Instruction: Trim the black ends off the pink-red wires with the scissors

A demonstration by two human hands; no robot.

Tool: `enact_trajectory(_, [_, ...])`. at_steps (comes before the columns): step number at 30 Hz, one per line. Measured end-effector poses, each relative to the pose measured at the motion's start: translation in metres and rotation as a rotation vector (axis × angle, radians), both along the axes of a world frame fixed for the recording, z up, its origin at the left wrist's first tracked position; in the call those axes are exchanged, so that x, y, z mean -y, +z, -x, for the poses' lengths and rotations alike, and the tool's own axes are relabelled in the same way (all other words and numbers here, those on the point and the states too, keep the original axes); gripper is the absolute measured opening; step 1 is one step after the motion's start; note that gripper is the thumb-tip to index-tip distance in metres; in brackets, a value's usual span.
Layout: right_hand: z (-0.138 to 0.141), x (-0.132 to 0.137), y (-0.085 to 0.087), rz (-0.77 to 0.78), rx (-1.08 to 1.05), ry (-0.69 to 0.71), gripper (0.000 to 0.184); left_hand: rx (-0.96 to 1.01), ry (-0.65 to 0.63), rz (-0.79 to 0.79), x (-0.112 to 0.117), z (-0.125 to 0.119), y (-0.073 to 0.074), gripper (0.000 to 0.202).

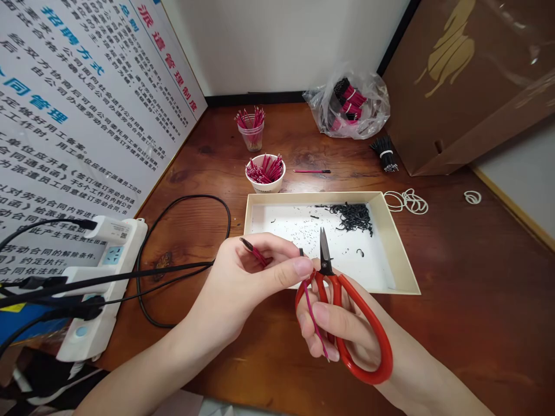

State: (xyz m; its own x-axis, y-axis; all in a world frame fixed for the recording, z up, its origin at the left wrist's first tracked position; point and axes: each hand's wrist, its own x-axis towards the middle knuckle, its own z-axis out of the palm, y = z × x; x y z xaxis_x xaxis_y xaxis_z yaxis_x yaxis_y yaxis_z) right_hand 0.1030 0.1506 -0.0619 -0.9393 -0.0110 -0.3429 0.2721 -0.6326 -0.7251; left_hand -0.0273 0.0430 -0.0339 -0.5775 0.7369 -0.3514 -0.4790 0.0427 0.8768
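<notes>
My left hand (pixel 255 271) pinches a thin pink wire (pixel 313 315) between thumb and forefinger. The wire's black end pokes up past the fingertips, and its other end slants down across my right hand. More pink wires with dark tips (pixel 255 252) are tucked in the left palm; how many is hidden. In my right hand (pixel 342 323) are red-handled scissors (pixel 373 341), their dark blades pointing up and nearly closed, just right of the wire's black end. Behind both hands a shallow cream box (pixel 401 260) holds a pile of black strips (pixel 353 218) and tiny scattered bits.
Pink wires fill a paper bowl (pixel 265 186) and a plastic cup (pixel 251 137). One wire (pixel 312 171) lies nearby. Farther right are a plastic bag of bundles (pixel 349 110), a black bundle (pixel 385 153), rubber bands (pixel 407 201) and a brown carton (pixel 468 86). Left, cables run from a power strip (pixel 104 289).
</notes>
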Motion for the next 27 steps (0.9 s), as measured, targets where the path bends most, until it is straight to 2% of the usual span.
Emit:
enact_trajectory(3, [0.000,0.001,0.000,-0.004,0.003,0.003,0.030,0.009,0.006,0.003,0.000,0.000,0.000,0.018])
enact_trajectory(11, [0.001,0.004,-0.002,-0.023,0.067,-0.007,0.043,0.007,0.009,0.005,0.001,0.000,-0.004,0.019])
enact_trajectory(14, [0.000,0.004,-0.001,-0.102,0.097,-0.028,0.042,-0.059,0.019,0.035,0.001,0.001,-0.005,0.018])
enact_trajectory(15, [-0.001,0.002,0.000,-0.173,0.108,-0.078,0.039,-0.130,0.027,0.053,0.002,0.001,-0.004,0.017])
enact_trajectory(17, [-0.003,-0.002,0.005,-0.383,0.110,-0.278,0.036,-0.392,0.056,0.094,0.004,0.001,-0.004,0.012])
enact_trajectory(19, [-0.002,-0.009,0.012,-0.601,0.069,-0.504,0.036,-0.790,0.085,0.093,0.006,-0.001,-0.004,0.007])
enact_trajectory(20, [-0.001,-0.012,0.016,-0.685,0.031,-0.572,0.037,-1.003,0.097,0.049,0.007,-0.002,-0.004,0.007])
enact_trajectory(22, [0.004,-0.016,0.023,-0.789,-0.029,-0.579,0.037,-1.326,0.065,-0.044,0.007,-0.004,-0.007,0.011])
enact_trajectory(23, [0.006,-0.018,0.026,-0.826,-0.041,-0.545,0.037,-1.417,0.047,-0.084,0.007,-0.004,-0.010,0.016])
enact_trajectory(27, [0.014,-0.022,0.028,-0.931,0.050,-0.421,0.038,-1.562,0.058,-0.098,0.004,-0.003,-0.021,0.022])
